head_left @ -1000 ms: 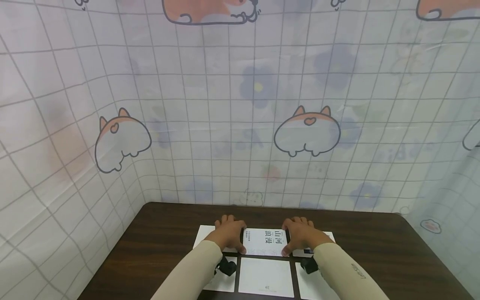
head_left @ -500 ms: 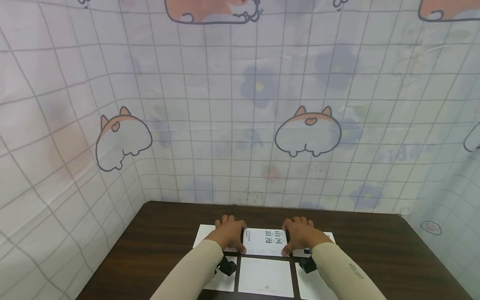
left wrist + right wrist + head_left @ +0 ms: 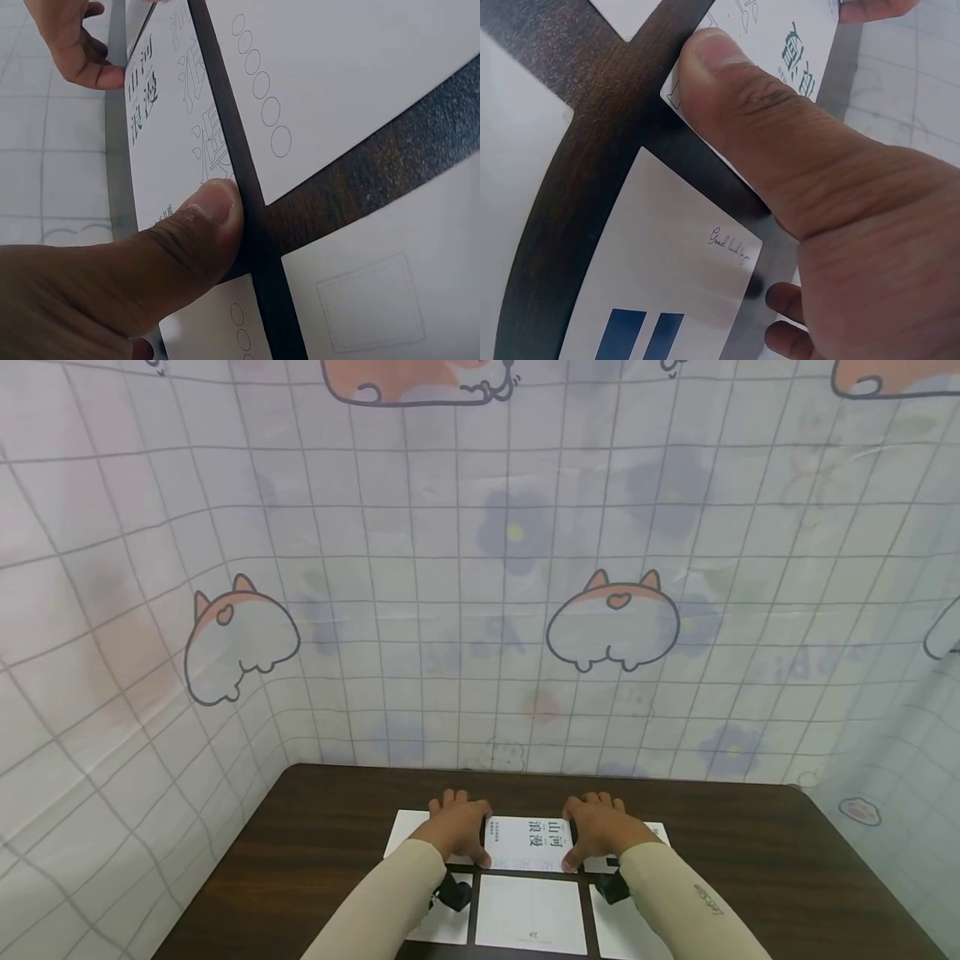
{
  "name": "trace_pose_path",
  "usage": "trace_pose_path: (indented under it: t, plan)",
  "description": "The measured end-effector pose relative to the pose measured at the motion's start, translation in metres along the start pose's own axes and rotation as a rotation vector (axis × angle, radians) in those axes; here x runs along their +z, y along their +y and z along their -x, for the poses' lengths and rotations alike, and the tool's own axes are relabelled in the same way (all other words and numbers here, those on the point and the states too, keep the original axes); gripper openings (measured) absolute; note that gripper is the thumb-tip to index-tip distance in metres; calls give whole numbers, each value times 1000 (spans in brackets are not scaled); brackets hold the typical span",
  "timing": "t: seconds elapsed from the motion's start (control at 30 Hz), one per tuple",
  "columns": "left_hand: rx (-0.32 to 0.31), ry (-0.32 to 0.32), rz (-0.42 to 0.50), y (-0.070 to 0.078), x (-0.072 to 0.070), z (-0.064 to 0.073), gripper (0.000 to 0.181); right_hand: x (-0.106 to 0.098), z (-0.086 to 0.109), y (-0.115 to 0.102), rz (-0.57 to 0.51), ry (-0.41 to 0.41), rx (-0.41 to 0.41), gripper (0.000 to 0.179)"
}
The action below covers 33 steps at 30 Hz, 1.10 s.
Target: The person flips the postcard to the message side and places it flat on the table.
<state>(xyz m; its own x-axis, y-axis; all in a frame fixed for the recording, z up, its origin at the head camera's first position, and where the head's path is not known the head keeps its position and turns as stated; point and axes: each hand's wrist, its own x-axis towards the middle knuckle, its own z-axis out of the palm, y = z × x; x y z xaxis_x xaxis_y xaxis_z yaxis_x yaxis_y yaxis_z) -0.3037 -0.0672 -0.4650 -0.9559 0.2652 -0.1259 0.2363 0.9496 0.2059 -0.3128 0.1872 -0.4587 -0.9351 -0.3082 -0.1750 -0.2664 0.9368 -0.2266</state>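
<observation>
Grip's two-handed, left hand (image 3: 457, 827) and right hand (image 3: 597, 828) spread wide, holding the lettered card (image 3: 525, 845) by its side edges mid back row, skinny counter (image 3: 750, 852) strip before the front card (image 3: 531, 910), more behind.

We are seeing a white rectangular postcard (image 3: 527, 845) bearing dark green Chinese characters toward its right end, smaller print toward its left and outlined lettering along its near edge. It is sitting crosswise between two other white cards (image 3: 403, 827), while the left hand (image 3: 456, 828) and right hand (image 3: 602, 831) are gripping its ends, thumbs pressing the near corners.
</observation>
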Motion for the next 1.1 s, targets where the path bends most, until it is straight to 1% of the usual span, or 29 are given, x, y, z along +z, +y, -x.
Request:
trace_pose_path:
  t: [0.17,0.4,0.53,0.8,1.1]
  plan:
    - [-2,-2,-5,-1,0,0,74,0,-1,1,3,1,-1,74]
    - [3,6,22,-1,-3,2,75,-1,0,1,-6,6,7,76]
    - [14,12,36,-3,0,3,76,0,1,1,-6,16,-6,78]
    - [45,55,83,-7,1,7,78,5,2,3,6,57,-27,79]
    - [65,116,76,-12,9,6,80,11,6,8,-21,133,-76,82]
